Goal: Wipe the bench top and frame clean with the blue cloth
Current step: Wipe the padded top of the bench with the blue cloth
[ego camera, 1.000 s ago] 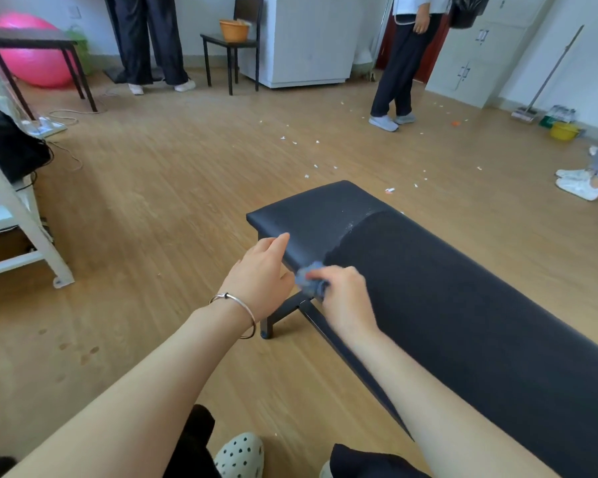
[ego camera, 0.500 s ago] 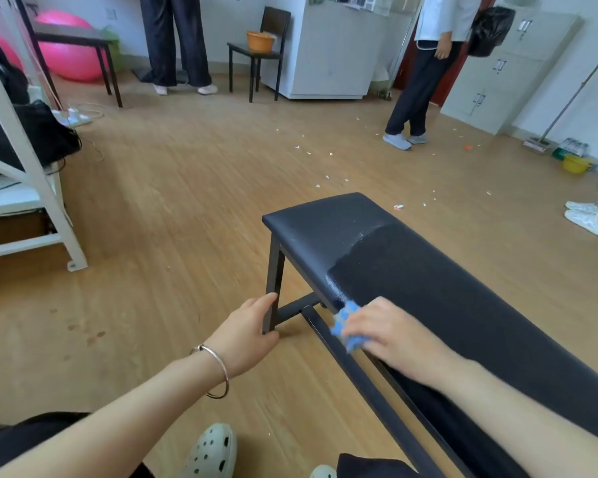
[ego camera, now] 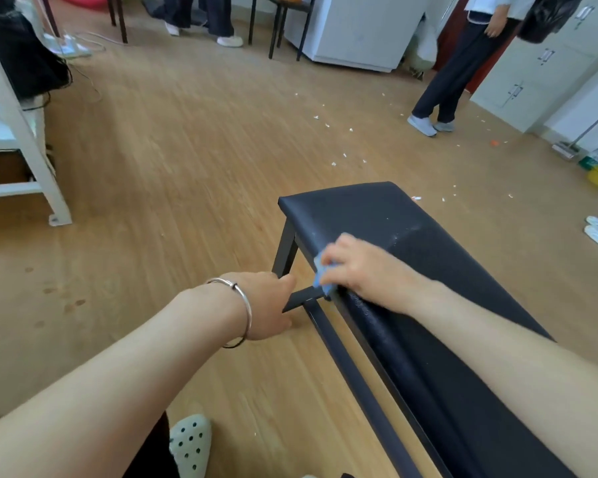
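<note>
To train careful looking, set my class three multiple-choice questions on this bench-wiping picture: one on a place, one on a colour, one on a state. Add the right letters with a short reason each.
1. Where is the blue cloth?
A. on the floor
B. against the near edge of the bench top
C. on a chair

2. What colour is the bench top?
A. black
B. white
C. red

3. What is the right hand doing?
A. hanging empty
B. pointing at the ceiling
C. gripping the blue cloth

Answers:
1 B: the cloth is pressed to the padded edge, above the frame.
2 A: the padding is black all over.
3 C: its fingers curl over the cloth.
</note>
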